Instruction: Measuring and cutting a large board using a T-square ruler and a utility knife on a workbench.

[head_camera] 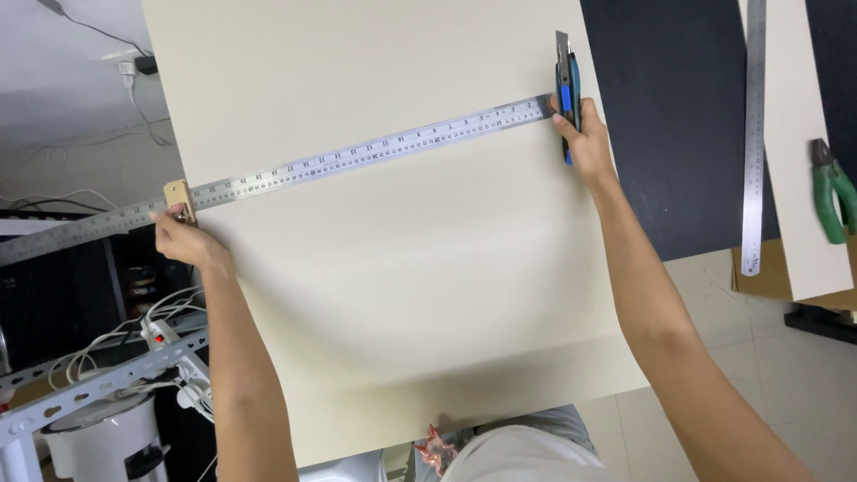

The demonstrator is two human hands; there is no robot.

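One cream board [393, 268], two steel rulers, one utility knife [566, 89], one pair of green pliers [832, 192]. The long ruler [357, 156] crosses the board from 9 to 2 o'clock. The left hand [183, 236] pinches its wooden stop [178, 196] at the board's left edge; the right hand [585, 134] is closed around the knife at the right edge, blade beside the ruler's end. The second ruler [754, 134] lies well apart at 3 o'clock.
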